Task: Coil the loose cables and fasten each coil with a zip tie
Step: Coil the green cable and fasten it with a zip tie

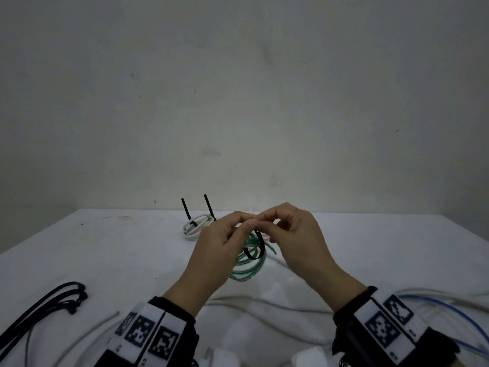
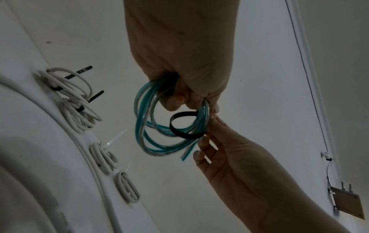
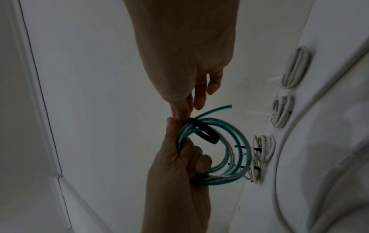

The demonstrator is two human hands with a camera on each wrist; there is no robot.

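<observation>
Dim, flat light; soft wide-angle blur.

White table (image 1: 370,242): tied white coil (image 1: 197,225), black zip ties (image 1: 45,305), loose cables (image 1: 436,305).

Green cable coil (image 1: 247,263) held aloft, black zip tie (image 1: 256,247) looped thru.

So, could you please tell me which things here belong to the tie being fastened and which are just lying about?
In use:
green cable coil
black zip tie, looped round it
left hand
right hand

Lying about:
white coil with two black ties
spare black zip ties
blue cable
</observation>
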